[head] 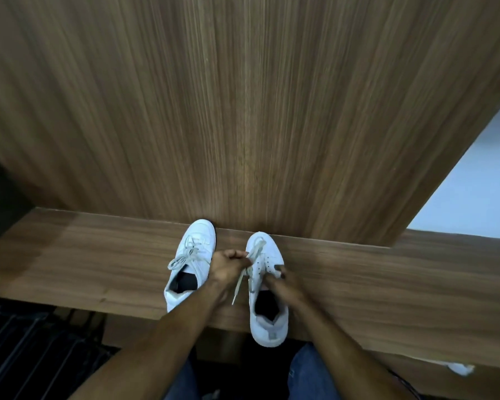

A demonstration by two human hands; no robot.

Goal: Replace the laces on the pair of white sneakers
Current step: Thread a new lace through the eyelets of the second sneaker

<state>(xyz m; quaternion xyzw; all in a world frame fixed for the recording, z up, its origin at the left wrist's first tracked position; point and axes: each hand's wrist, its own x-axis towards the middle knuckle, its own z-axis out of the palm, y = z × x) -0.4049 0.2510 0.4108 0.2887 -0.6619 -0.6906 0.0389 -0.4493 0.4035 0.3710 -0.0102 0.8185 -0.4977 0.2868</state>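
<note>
White sneakers point(266, 284), pale grey laces point(185, 256), brown wood-grain shelf point(84, 264).

I see a tabletop point(70, 264) of brown wood veneer, fine straight grain, matt with a faint sheen; the panel point(243, 111) behind it has the same wood finish. Both sneakers point(195, 255) point(267, 313) look like smooth white leather, softly glossy, with dark cloth lining. Their laces point(185, 255) are flat woven cloth, off-white, matt

Both forearms point(162, 336) come in bare, no sleeves showing and nothing on the wrists. Down at the bottom edge there's blue denim: jeans point(309, 376) over both legs, with a seam running along the right thigh.
</note>
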